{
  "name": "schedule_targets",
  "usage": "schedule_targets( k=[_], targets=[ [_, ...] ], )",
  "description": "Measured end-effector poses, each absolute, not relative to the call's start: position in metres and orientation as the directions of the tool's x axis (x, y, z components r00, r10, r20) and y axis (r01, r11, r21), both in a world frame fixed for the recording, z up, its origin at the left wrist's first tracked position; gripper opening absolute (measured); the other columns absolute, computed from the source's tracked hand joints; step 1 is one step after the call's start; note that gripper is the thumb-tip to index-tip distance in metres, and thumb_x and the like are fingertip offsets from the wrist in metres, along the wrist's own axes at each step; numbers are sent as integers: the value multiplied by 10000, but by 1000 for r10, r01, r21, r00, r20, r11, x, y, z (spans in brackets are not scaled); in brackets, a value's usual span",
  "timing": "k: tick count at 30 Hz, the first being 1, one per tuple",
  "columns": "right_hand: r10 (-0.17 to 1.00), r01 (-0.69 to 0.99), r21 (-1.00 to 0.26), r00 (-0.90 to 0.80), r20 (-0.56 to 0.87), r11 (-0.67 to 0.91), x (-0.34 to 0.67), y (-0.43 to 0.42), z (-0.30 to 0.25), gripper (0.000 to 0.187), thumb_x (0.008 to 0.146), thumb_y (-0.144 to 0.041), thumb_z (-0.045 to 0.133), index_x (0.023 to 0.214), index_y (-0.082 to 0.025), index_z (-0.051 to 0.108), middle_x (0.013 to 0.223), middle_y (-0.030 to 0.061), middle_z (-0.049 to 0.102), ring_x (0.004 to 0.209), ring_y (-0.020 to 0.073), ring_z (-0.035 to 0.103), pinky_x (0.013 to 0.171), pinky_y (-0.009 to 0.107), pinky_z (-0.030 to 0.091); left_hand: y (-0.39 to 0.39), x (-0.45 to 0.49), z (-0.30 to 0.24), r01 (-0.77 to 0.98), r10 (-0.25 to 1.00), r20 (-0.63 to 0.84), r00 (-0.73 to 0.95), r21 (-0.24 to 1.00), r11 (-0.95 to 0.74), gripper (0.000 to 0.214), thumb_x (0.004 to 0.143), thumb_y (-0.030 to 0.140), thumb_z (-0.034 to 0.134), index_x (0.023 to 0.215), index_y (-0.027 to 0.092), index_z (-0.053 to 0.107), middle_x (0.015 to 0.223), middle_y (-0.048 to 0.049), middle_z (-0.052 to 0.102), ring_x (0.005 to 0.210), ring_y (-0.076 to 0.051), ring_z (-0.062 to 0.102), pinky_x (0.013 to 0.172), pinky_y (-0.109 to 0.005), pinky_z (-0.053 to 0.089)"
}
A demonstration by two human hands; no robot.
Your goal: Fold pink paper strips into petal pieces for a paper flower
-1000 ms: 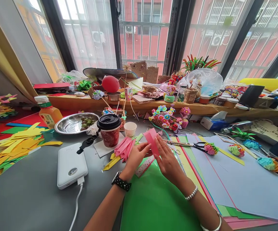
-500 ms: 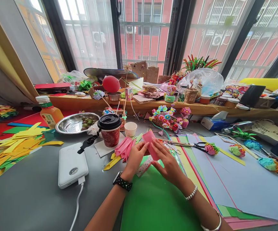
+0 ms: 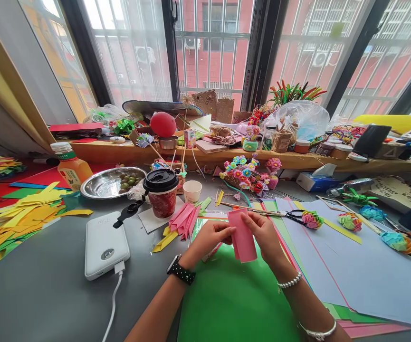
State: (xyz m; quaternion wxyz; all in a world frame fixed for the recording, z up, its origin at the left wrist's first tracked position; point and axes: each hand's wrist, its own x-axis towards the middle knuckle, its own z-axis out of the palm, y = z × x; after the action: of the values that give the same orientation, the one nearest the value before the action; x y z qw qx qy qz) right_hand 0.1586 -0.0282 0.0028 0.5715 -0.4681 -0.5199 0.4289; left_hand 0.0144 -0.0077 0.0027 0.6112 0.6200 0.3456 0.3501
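Observation:
A folded strip of pink paper (image 3: 243,237) is held between both my hands above a green sheet (image 3: 234,299). My left hand (image 3: 210,237) pinches its left edge with closed fingers; a black watch sits on that wrist. My right hand (image 3: 267,235) grips the strip's right edge, fingers curled; bead bracelets are on that arm. Just left of my hands lies a fan of folded pink pieces (image 3: 184,219) over a yellow strip. A ruler (image 3: 210,254) shows partly under my left hand.
A lidded red paper cup (image 3: 161,192), a small white cup (image 3: 192,191), a white power bank (image 3: 105,244) with cable, a steel dish of green fruit (image 3: 110,183) and a juice bottle (image 3: 70,166) stand left. Yellow paper scraps lie far left. Scissors (image 3: 291,216), coloured sheets and paper flowers lie right.
Both hands have pulled the pink strip nearer to me and lower. It now faces me lengthwise, gripped on both sides, instead of standing tilted above the ruler.

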Motion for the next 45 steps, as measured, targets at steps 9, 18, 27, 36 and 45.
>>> schedule_targets(
  k=[9, 18, 27, 36, 45],
  targets=[
    [977, -12, -982, 97, 188, 190, 157, -28, 2, 275, 704, -390, 543, 796, -139, 604, 756, 50, 619, 648, 159, 541, 556, 240, 423, -11, 13, 10, -10, 876, -26, 482, 999, 35, 293, 606, 401, 611, 678, 117, 636, 612, -36, 624, 571, -132, 585, 553, -228, 466],
    [978, -1, -984, 105, 179, 180, 158, -28, 2, 258, 694, -389, 555, 780, -152, 611, 748, 51, 618, 656, 163, 533, 561, 240, 422, -9, 13, 8, 15, 869, -21, 494, 1000, 16, 282, 623, 362, 616, 735, 105, 643, 634, -33, 629, 590, -130, 587, 569, -234, 467],
    [977, 10, -983, 111, 183, 183, 158, -27, 0, 268, 683, -394, 566, 776, -147, 609, 747, 60, 617, 645, 164, 536, 552, 247, 425, -7, 12, 6, 3, 863, -34, 504, 999, 38, 269, 625, 354, 618, 747, 116, 648, 643, -29, 635, 599, -130, 596, 578, -228, 470],
    [977, 27, -982, 102, 187, 185, 158, -29, 0, 274, 684, -406, 562, 782, -154, 605, 748, 53, 625, 650, 170, 551, 556, 254, 431, -8, 13, 7, -34, 875, 17, 484, 999, -1, 268, 618, 362, 621, 723, 116, 645, 635, -26, 626, 587, -123, 579, 563, -223, 460],
    [974, 74, -976, 77, 212, 206, 157, -29, 1, 266, 695, -392, 556, 793, -148, 597, 776, 70, 625, 691, 186, 557, 583, 268, 434, -8, 14, 8, -71, 943, 90, 320, 995, -71, 225, 623, 331, 623, 658, 110, 612, 616, -23, 606, 573, -120, 564, 554, -224, 463]
  ],
)
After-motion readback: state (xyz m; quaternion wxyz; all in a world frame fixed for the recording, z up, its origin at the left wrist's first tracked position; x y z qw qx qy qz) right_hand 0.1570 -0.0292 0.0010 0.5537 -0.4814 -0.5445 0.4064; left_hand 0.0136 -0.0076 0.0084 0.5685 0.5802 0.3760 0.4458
